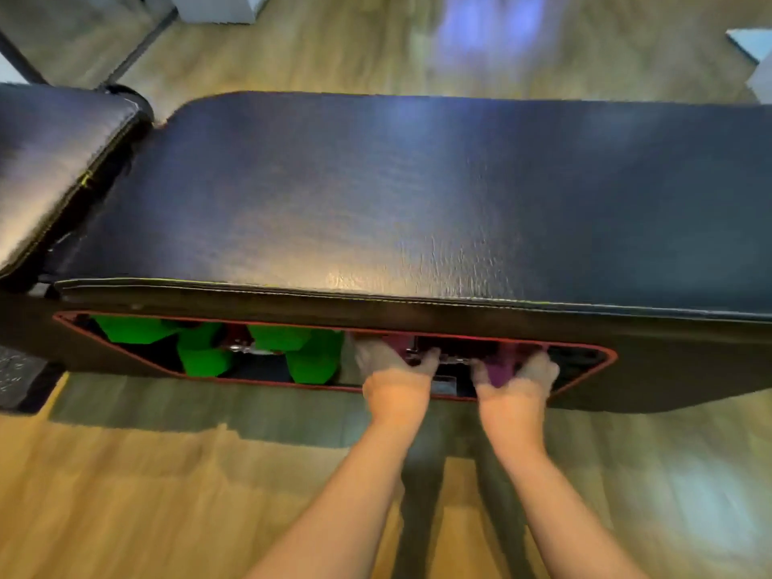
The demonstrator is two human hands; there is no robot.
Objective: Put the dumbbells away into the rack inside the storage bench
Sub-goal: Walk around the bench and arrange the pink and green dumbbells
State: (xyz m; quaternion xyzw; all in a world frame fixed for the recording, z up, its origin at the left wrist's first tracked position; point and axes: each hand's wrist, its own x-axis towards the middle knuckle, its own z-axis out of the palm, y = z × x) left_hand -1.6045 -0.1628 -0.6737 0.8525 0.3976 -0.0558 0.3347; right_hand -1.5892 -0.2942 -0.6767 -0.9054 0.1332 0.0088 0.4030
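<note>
A black padded storage bench [417, 194] lies across the view, with a red-edged opening [601, 353] in its near side. Two green dumbbells [200, 348] [309, 353] sit in the rack at the left of the opening. Both my hands reach into the right part. My left hand [397, 378] curls its fingers over a metal rack bar, with a purple dumbbell end [394, 343] just behind it. My right hand [518, 378] is closed around another purple dumbbell [499, 369]. The picture is blurred and the rack's inside is mostly hidden.
A second black padded section [54, 160] adjoins the bench at the left. Wooden floor [167, 495] spreads in front and behind. Pale boxes stand at the far edge, top left [217, 6] and top right [756, 56].
</note>
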